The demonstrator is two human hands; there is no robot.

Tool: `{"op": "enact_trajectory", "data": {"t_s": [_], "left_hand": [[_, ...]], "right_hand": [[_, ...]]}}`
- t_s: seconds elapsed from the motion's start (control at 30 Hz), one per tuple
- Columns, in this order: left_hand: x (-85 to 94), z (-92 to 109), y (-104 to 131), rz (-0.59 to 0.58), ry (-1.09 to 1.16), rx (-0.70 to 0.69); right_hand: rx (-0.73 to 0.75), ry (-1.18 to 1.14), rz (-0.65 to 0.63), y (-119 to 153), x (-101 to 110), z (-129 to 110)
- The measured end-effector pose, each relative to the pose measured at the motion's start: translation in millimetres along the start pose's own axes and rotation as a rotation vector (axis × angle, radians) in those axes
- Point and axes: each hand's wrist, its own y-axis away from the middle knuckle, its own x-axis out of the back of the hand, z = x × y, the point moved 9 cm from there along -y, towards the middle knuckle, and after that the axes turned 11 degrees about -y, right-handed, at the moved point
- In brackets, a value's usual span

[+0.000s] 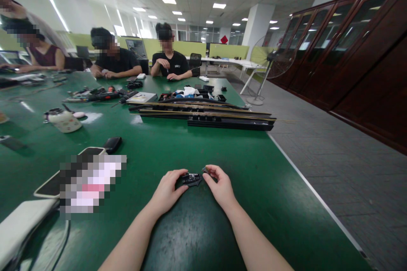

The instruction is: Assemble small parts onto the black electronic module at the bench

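Note:
A small black part (pixel 191 179) with shiny metal bits lies low over the green table (pixel 190 148), just in front of me. My left hand (pixel 170 190) grips its left end between thumb and fingers. Close to the part's right end, my right hand (pixel 220 184) pinches a small dark piece (pixel 205 171), whose details are too small to tell. The two hands are a short gap apart.
Black rails (pixel 230 123) and thin brass-coloured rods lie across the table beyond my hands. On the left are a phone (pixel 51 184), a black case (pixel 112 144), a white box (pixel 23 228) with cables and a patterned cup (pixel 65 120). Several people sit farther back.

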Motion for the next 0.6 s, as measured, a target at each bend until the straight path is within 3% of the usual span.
{"op": "enact_trajectory", "data": {"t_s": [0.6], "left_hand": [[-1.8,-1.2,-0.4,-0.011,0.026,-0.001]], "right_hand": [[0.002,-0.091,0.042,-1.7,3.8,2.8]]}}
